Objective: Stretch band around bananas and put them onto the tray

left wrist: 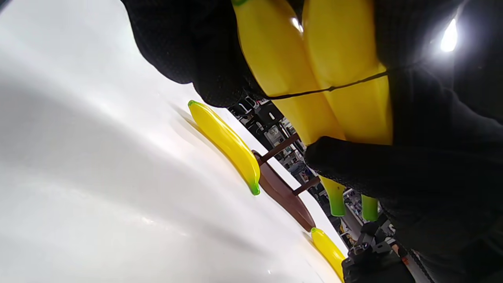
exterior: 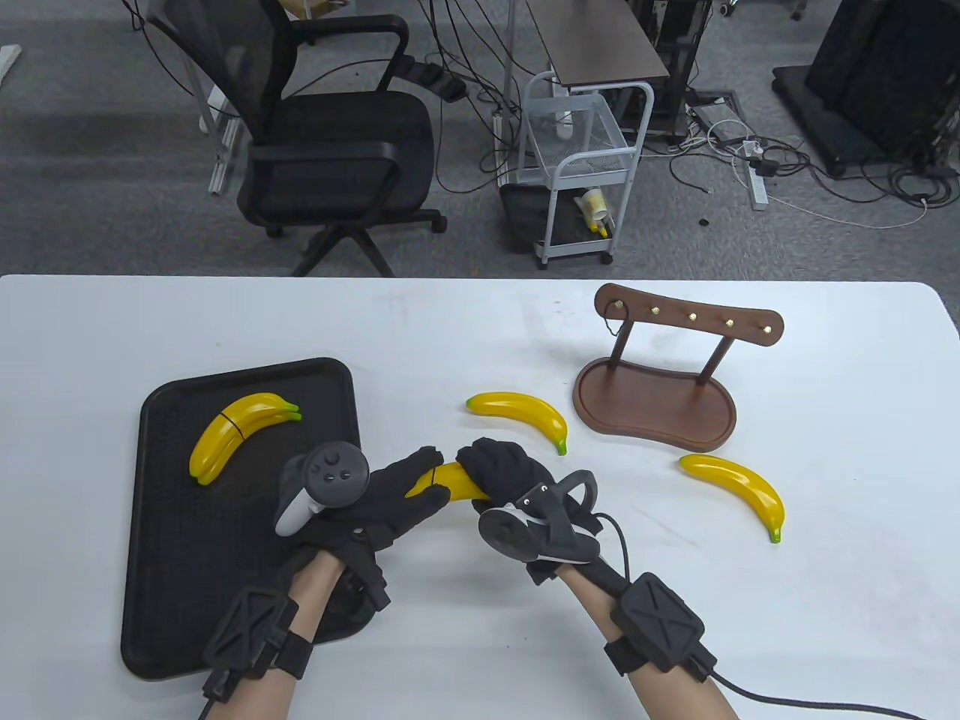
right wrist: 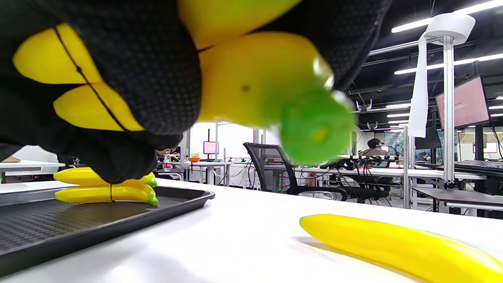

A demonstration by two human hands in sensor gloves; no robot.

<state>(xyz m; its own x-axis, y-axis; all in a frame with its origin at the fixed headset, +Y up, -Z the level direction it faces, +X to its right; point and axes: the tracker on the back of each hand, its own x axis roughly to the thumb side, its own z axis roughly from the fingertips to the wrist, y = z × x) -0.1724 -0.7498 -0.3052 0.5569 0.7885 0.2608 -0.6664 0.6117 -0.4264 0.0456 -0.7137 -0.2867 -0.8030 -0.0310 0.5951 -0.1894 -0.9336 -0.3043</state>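
White bench [exterior: 825, 600], glossy, rounded corners. Grey floor behind its far edge, with a black mesh office chair [exterior: 330, 142], a small white wire cart [exterior: 581, 161], and loose cables. The right wrist view shows a wider room: rows of desks, monitors, ceiling strip lights.

Black tray [exterior: 247, 525] toward the bench's left edge. On its far part lies a banded pair of bananas [exterior: 238, 433], a thin dark band round their middle.

Near the bench's middle, close to the near edge, both gloved hands hold a second pair of bananas [left wrist: 326, 70] just right of the tray. Left hand [exterior: 382, 502]: fingers curled under and round the pair from the tray side. Right hand [exterior: 506, 472]: fingers wrapped over the other end. A thin black band [left wrist: 330, 89] crosses both bananas; the wrist views show it taut across the yellow skins.

Loose banana [exterior: 525, 415] just beyond the hands; another loose banana [exterior: 742, 491] toward the right edge. Brown wooden stand [exterior: 660, 375] with brass pegs sits between them, farther back.

From the table view only a short stretch of yellow shows between the gloves; the band is not visible there. Cannot tell which fingers hold the band itself. Trackers cover the backs of both hands.
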